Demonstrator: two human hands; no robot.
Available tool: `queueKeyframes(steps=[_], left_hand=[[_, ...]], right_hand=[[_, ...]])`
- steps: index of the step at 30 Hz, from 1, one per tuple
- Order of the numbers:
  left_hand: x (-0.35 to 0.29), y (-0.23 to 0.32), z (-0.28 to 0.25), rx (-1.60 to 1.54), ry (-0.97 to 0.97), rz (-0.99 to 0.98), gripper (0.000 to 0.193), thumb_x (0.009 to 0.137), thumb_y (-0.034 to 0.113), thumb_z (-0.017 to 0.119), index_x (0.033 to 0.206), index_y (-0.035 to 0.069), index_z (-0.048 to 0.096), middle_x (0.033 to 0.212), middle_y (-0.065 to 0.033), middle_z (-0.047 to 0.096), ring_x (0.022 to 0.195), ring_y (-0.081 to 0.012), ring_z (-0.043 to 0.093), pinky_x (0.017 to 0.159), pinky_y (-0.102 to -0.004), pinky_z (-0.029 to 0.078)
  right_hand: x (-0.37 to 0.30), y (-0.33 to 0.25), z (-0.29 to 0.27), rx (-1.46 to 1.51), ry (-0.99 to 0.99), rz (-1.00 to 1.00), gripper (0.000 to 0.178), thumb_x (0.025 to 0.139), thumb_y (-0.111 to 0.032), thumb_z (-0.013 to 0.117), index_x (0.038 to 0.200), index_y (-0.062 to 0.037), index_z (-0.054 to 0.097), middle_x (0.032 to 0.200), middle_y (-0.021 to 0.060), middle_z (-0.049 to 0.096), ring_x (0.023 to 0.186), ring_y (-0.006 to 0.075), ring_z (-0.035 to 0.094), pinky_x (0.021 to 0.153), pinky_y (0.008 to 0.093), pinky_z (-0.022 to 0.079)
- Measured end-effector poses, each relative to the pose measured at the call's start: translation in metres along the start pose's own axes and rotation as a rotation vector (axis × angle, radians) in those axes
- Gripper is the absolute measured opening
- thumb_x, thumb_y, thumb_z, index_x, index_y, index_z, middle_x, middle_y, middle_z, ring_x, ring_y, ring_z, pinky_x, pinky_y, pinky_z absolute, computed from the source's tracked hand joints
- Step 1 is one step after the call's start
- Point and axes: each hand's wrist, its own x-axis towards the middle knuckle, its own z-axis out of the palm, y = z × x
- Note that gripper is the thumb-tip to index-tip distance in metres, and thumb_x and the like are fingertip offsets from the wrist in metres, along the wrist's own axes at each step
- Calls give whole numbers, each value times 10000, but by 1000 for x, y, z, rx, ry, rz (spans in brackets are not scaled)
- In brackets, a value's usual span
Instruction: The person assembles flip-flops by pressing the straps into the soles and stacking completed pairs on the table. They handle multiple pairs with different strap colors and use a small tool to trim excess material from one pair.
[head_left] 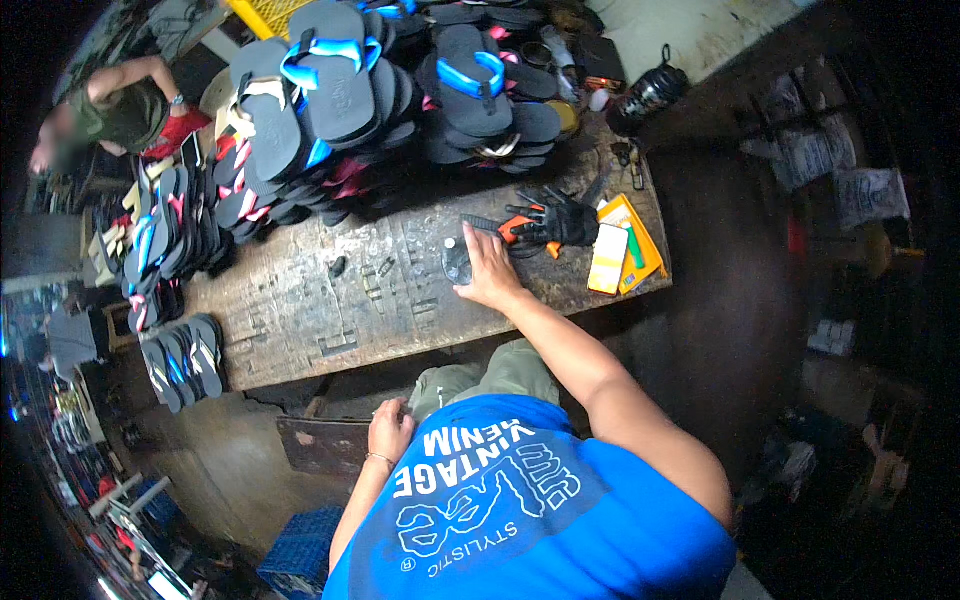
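Note:
My right hand (489, 270) reaches over the workbench (300, 300), thumb and fingers closed around a small, see-through bottle (456, 264) with a white tip. The palm hides part of it. Just beyond the fingers lies an orange-handled tool (510, 228) with a dark ridged end, partly under a black glove (568, 220). My left hand (391, 430) is low, beside my left knee at the bench's near side. Its fingers are loosely extended, and nothing shows in them.
Tall piles of dark flip-flops (345, 95) with coloured straps fill the bench's far side. A phone (608, 258) lies by an orange-yellow packet (645, 240) at right. A black bottle (650, 92) stands at the far corner. Another person (120, 110) is at far left.

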Motion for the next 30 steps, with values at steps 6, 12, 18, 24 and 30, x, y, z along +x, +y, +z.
queueKeyframes(steps=[6,12,18,24,30], left_hand=[[21,13,6,-42,-56,26,379,876,136,662,1246,63,690,1136,-191,706,1040,-350,702,928,-444,562],[38,37,14,-14,-46,119,375,876,134,659,1238,47,699,1130,-184,715,1016,-346,710,908,-444,568],[40,52,25,-45,-42,27,361,880,131,658,1227,45,700,1119,-177,717,995,-340,713,883,-439,572],[17,67,46,-6,-82,-145,396,877,163,664,1254,46,695,1145,-182,716,1045,-354,701,922,-454,558],[1,100,70,-67,-27,-258,398,882,168,662,1260,47,693,1183,-196,712,1111,-391,686,981,-466,545]], right_hand=[[-27,0,-66,-53,14,49,1405,628,-329,967,1690,-92,78,1473,244,439,1341,452,440,1156,543,404],[-25,36,-144,-106,116,79,1391,638,-280,963,1694,-111,73,1477,245,450,1336,462,446,1154,557,400],[10,106,-183,-137,195,190,1417,613,-235,982,1694,-105,76,1517,278,446,1387,493,425,1182,582,356],[61,178,-188,-158,207,180,1392,635,-268,964,1690,-106,71,1489,300,445,1362,511,419,1191,566,341],[102,229,-171,-201,200,187,1388,632,-270,977,1691,-117,93,1402,299,499,1320,517,452,1144,586,389]])
